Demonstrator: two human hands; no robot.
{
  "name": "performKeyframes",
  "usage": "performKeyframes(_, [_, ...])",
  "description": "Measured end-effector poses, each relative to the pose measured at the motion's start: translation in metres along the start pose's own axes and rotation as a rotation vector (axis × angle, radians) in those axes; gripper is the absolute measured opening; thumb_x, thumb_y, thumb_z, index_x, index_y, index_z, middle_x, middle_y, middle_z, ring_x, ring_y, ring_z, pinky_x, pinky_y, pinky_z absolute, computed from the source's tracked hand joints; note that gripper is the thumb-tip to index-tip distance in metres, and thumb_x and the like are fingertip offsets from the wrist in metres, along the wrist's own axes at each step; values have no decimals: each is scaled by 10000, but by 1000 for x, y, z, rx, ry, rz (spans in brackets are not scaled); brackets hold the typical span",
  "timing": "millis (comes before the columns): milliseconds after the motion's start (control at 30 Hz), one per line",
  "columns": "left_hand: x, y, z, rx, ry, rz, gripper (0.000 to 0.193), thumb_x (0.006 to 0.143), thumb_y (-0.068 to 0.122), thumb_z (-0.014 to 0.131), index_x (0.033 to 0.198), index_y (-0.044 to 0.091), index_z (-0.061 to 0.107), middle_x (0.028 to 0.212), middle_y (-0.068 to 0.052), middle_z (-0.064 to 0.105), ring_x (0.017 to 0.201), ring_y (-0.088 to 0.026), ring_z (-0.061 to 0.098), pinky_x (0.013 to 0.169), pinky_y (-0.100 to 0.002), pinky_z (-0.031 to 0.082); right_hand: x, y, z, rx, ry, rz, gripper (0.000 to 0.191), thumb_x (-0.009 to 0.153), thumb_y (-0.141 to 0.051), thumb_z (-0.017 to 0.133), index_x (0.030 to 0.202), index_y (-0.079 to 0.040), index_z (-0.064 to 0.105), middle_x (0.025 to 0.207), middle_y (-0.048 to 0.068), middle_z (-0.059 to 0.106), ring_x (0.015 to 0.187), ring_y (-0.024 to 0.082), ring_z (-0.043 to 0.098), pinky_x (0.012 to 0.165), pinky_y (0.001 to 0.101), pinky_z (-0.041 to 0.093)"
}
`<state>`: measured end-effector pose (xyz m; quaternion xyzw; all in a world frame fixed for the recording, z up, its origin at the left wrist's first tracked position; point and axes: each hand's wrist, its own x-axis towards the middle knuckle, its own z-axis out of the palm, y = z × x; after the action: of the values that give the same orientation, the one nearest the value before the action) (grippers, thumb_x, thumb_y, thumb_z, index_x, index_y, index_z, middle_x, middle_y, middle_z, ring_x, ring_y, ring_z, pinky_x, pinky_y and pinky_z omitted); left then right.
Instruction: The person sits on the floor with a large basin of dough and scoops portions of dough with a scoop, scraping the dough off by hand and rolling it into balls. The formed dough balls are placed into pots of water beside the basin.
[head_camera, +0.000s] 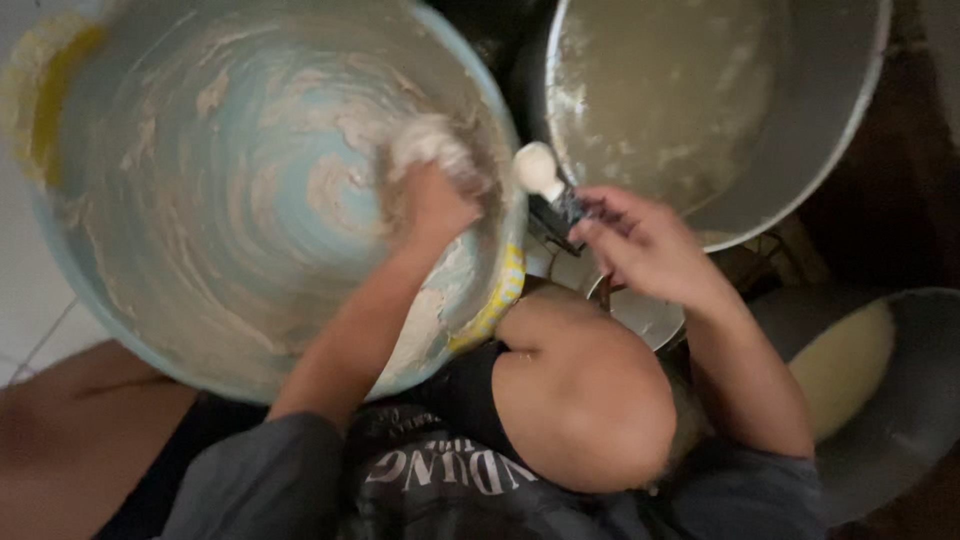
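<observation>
Head view: a lump of pale dough (432, 145) is being pressed against the inner wall of the big blue basin (200, 200) by the left hand (435, 205), fingers curled around it. A small dough-coated scoop (545, 180) is being pinched by its dark handle in the right hand (645, 245), beside a metal pan (800, 150). Judged soft and sticky, the dough is best being gathered from underneath.
</observation>
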<state>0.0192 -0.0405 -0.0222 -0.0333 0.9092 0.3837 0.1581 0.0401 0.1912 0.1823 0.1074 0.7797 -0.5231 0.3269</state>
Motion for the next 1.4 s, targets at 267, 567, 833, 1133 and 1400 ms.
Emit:
performKeyframes(267, [-8,-31,41,-462,4,-211,403,733,332,855,886,-3,690,762,-162,717,731,-388,724,697,-468,553,40,31,-43,-459,329,-267,405,970,-104,656,1368,-36,622,1026,137,731,846,145,698,747,317,544])
performKeyframes(567, [-13,36,-6,-178,342,591,332,898,169,824,680,53,602,694,-156,620,655,-407,632,603,-496,499,-3,4,-24,0,161,88,426,1031,-181,565,1456,-154,590,1013,62,752,650,132,593,581,321,505])
performKeyframes(833, [-29,50,-11,-343,161,333,198,729,173,825,873,101,709,826,-152,692,789,-392,697,693,-461,566,-16,-16,29,-359,23,-472,458,1030,-60,560,1483,-51,494,1080,78,699,924,117,669,784,316,534])
performKeyframes(1133, [30,-45,18,5,110,-45,469,656,335,857,946,-1,705,950,-250,714,921,-417,696,799,-507,546,12,8,-8,152,-98,6,441,1009,-54,513,1449,-87,508,991,47,679,585,58,506,452,218,405])
performKeyframes(1400, [-2,-52,53,-568,125,63,394,841,310,780,1064,-7,709,1103,-230,717,1077,-374,666,972,-460,514,66,58,-58,-30,299,45,479,952,-32,552,1429,-72,524,994,103,675,693,132,598,581,287,483])
